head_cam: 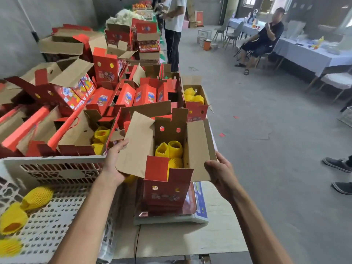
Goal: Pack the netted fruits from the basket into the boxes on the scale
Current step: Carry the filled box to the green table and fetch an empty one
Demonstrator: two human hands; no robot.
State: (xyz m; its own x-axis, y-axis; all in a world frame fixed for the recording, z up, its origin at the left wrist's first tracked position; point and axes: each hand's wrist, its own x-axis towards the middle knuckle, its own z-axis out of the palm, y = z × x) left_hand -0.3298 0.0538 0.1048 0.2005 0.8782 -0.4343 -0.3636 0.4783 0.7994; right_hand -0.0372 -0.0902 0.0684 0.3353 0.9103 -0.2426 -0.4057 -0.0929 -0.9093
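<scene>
I see both hands on one open red box (167, 189), which stands on the scale (198, 212) at the near edge of the counter (190, 242). The left hand (114, 162) holds the box's left cardboard flap (137, 147): the thumb lies over the flap's upper edge, and the fingers are hidden under it, so I cannot tell how far they curl. The right hand (219, 172) grips the outer edge of the right flap (198, 147), fingers curled round it. Both flaps are folded outward and the box top is open.

Inside the box lie netted fruits (169, 151) in yellow foam sleeves; at least three show, packed close and touching one another.

To the left stands the white perforated basket (57, 168), its rim just beside the left forearm. It holds four loose yellow-netted fruits (36, 197) in its near left corner.

Beyond the scale, the counter carries many red boxes (106, 73), most open, some tipped. Two of these, one open box (89, 136) left of the held one and another box (194, 98) behind it, show yellow-netted fruit inside.

In the background a person in a white shirt (175, 14) stands by the counter, and another (266, 37) sits on a chair.
</scene>
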